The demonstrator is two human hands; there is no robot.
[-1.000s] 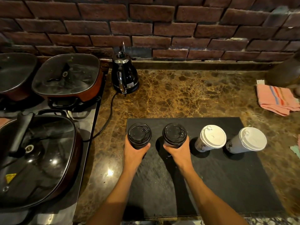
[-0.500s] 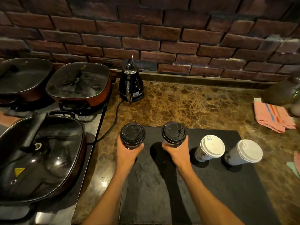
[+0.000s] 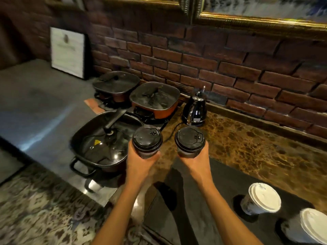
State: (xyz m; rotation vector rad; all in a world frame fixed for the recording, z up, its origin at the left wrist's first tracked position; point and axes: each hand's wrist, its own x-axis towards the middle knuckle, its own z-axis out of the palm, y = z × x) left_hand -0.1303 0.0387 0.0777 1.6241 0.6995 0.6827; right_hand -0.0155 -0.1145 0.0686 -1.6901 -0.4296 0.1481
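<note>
Left hand (image 3: 141,164) is curled round the left black-lidded cup (image 3: 147,140) and right hand (image 3: 194,164) round the right black-lidded cup (image 3: 190,141). Both are upright and up off the tabletop (image 3: 256,147), away from the white-lidded cups (image 3: 264,197) on the black mat (image 3: 221,188). Looks like the carry-off step, so next it's just keeping them level.

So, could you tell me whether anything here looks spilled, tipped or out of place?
Nothing stands out. The left hand holds the left black-lidded cup and the right hand the right black-lidded cup, both upright. Two white-lidded cups stand on the black mat; no spill shows.
</note>
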